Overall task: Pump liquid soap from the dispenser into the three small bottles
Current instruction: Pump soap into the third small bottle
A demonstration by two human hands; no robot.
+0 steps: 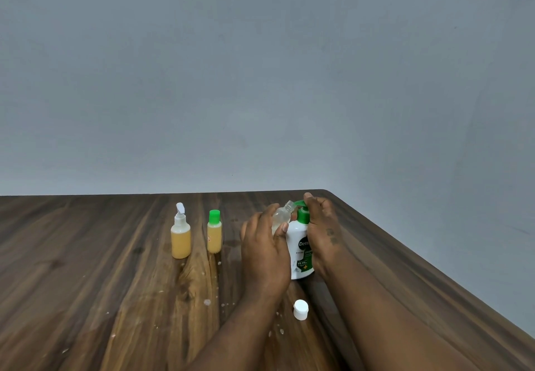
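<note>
Two small bottles stand filled on the table [86, 284] to my left, side by side but not touching: one with a white nozzle top [181, 237] and, just to its right, a slimmer green-capped bottle [214, 234]. Both hold a yellow-orange liquid nearly up to their shoulders.

My left hand [265, 243] is wrapped around the third one, a clear bottle [281, 215]. I hold it tilted, open neck up and to the right, right at the spout of the pump. I can't tell how much liquid is inside, since my fingers cover most of the body.

My right hand [320, 226] grips the dispenser [301, 252] from the right. The fingers curl over the green pump head [302, 214] and the palm lies along the bottle's side. The dispenser is white with a green label and stands upright on the table between my two hands, touching both. Whether the pump is pressed down I can't make out.

Nearer to me, between my forearms, a small white cap [300, 309] lies on the table, apart from everything else. A scatter of pale droplets [207, 302] marks the dark wood in front of the two filled bottles and beside my left forearm.

Beyond the table's far edge rises a plain grey wall [260, 81].
</note>
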